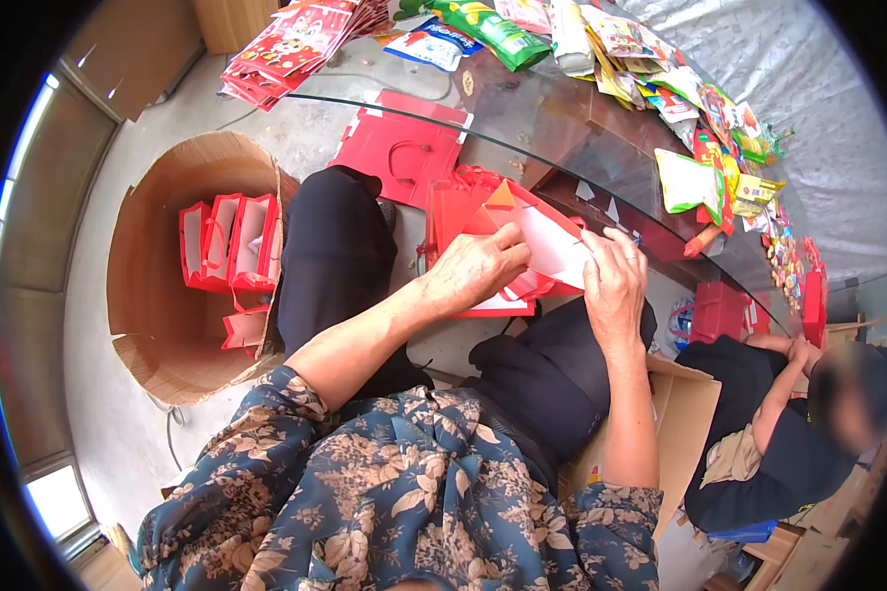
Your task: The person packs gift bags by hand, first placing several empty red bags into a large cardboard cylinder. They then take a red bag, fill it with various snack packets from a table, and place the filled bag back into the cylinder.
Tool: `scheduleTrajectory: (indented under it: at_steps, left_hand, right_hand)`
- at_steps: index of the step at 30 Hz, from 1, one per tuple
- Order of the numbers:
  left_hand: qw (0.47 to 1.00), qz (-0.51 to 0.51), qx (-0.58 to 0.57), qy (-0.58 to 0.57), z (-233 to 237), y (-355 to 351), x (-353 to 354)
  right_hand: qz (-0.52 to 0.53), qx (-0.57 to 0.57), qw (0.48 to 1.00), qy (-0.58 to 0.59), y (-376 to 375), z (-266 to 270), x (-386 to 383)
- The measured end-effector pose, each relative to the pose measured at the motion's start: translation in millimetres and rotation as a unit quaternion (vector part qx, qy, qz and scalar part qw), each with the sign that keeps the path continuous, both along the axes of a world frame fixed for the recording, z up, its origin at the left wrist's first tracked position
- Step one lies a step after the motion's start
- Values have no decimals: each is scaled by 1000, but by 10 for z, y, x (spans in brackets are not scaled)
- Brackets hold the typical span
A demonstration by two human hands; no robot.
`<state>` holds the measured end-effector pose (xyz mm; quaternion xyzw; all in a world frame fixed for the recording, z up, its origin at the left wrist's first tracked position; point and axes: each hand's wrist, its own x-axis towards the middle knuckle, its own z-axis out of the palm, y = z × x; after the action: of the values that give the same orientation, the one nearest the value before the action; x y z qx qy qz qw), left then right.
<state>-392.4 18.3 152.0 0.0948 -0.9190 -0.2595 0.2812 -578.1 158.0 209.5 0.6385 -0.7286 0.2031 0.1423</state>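
- Now, the red paper bag (555, 242) is in front of you, above your lap and between your hands, its white inside showing
- Your left hand (478, 268) is drawn narrow, thumb and fingers pinching the bag on its left side
- Your right hand (616, 281) has the bag's right edge gripped between thumb and fingers, with a ring on one finger
- Just behind the bag you have more red bags (447, 219), bunched together near your knees
- Past them, a red piece with a handle (394, 153) lies flat on the floor (207, 123)
- To your left, an open carton (138, 281) holds several red bags with white insides
- Ahead, your glass table (522, 113) carries a stack of printed red packets (291, 44) and, farther right, a long pile of colourful snack packets (650, 64)
- Beside your right leg is another open cardboard box (685, 419)
- Farther right sits a co-worker (759, 453), hands together near another red bag (814, 300)
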Motion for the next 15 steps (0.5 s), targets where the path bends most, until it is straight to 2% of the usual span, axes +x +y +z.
scheduleTrajectory:
  at_steps: [2,4,6,8,9,13,15]
  left_hand:
    - [1000,-6,0,20,27,6,15]
    - [999,-13,6,32,61,11,20]
    - [999,-19,10,36,59,12,6]
    - [999,-23,14,31,18,15,-8]
    - [999,-14,13,39,27,22,-5]
    - [999,25,8,44,111,52,32]
    - [998,37,6,41,88,64,12]
  right_hand:
    - [-16,18,999,29,-4,173,115]
    - [15,27,1000,0,-6,214,205]
    - [82,8,994,-71,-34,154,304]
    - [95,1,985,-141,-61,106,424]
    - [86,14,984,-156,-63,94,440]
    - [71,-18,994,-84,-62,227,450]
    - [40,12,983,-177,-36,307,486]
